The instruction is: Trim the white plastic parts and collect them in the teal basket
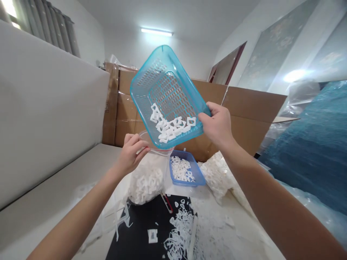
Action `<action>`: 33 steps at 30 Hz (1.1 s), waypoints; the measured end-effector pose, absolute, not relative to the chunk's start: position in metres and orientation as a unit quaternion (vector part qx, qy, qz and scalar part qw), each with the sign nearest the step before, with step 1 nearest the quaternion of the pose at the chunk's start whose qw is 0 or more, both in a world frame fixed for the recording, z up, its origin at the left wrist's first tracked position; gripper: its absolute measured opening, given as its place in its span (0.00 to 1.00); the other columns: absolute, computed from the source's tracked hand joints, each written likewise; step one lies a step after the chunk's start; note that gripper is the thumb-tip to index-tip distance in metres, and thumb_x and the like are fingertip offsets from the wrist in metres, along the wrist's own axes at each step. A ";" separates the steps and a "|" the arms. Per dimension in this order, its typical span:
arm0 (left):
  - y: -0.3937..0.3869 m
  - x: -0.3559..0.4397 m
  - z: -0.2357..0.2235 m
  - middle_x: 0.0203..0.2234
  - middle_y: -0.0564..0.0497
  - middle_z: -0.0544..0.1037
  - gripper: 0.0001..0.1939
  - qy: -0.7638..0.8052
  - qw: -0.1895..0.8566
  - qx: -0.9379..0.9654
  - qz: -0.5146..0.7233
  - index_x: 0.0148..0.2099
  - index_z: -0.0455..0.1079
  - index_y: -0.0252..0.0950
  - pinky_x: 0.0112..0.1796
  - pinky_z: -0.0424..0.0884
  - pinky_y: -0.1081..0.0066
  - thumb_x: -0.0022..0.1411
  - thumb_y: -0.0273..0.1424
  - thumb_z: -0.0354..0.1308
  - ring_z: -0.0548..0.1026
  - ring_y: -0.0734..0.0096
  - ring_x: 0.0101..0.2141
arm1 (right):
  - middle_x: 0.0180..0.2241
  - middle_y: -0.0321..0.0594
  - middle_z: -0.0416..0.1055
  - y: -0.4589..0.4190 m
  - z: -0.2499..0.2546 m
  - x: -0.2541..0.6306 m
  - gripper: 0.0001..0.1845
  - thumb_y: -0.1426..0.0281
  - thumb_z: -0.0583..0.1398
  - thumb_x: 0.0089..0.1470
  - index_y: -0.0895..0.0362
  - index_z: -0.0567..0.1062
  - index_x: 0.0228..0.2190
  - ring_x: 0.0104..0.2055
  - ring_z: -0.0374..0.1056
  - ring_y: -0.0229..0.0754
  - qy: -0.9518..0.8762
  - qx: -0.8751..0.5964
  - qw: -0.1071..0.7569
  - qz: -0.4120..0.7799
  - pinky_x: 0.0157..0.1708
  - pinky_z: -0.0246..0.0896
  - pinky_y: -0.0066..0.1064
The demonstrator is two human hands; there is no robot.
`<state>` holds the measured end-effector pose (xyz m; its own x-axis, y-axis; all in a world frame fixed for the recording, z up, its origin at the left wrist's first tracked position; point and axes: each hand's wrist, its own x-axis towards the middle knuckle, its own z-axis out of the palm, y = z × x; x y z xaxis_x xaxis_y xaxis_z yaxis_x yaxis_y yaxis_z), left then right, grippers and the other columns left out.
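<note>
My right hand (217, 124) grips the right corner of a light-blue plastic basket (187, 81), which is tilted in the air. Small white plastic pieces (173, 127) have gathered at its lower edge. Below it, my left hand (132, 151) pinches the rim of a clear zip bag (164, 155), holding its mouth up under the basket's low corner. More white pieces (146, 184) fill the bottom of that bag, which rests on the table.
Behind the bag stands a blue basket (200, 177) of white pieces. A full plastic bag (217, 173) lies to its right. On the black mat (135, 231) are a red-handled tool (168, 205), one white piece (152, 235) and white scraps (180, 231). Cardboard (246, 119) walls the back.
</note>
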<state>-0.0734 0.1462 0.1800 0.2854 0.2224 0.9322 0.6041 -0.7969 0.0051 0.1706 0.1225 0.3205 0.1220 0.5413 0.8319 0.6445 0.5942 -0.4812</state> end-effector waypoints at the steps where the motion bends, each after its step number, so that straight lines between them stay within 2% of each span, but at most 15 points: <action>1: 0.147 -0.073 0.180 0.27 0.50 0.69 0.10 -0.266 0.179 -0.781 -0.536 0.36 0.70 0.37 0.38 0.60 0.64 0.69 0.33 0.51 0.64 0.63 0.33 | 0.14 0.27 0.45 0.120 0.321 0.169 0.16 0.82 0.54 0.37 0.56 0.53 0.12 0.20 0.44 0.31 -0.670 -0.442 0.593 -0.058 0.21 0.37 0.29; 8: 0.146 -0.074 0.180 0.26 0.50 0.68 0.12 -0.268 0.181 -0.778 -0.539 0.35 0.69 0.37 0.38 0.60 0.63 0.69 0.34 0.50 0.64 0.63 0.32 | 0.16 0.27 0.42 0.113 0.315 0.162 0.19 0.83 0.55 0.39 0.55 0.49 0.14 0.20 0.41 0.31 -0.708 -0.402 0.565 -0.134 0.21 0.35 0.30; 33: 0.148 -0.075 0.180 0.26 0.50 0.68 0.11 -0.271 0.183 -0.773 -0.543 0.35 0.69 0.37 0.37 0.61 0.64 0.69 0.34 0.51 0.64 0.63 0.32 | 0.16 0.27 0.42 0.117 0.312 0.168 0.18 0.82 0.54 0.40 0.55 0.49 0.15 0.20 0.42 0.31 -0.700 -0.401 0.570 -0.153 0.21 0.36 0.30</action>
<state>-0.0746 0.1483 0.1801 0.2632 0.2206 0.9392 0.6172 -0.7867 0.0118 0.1678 0.1173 0.3123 -0.0278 0.3868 0.9218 0.7364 0.6315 -0.2428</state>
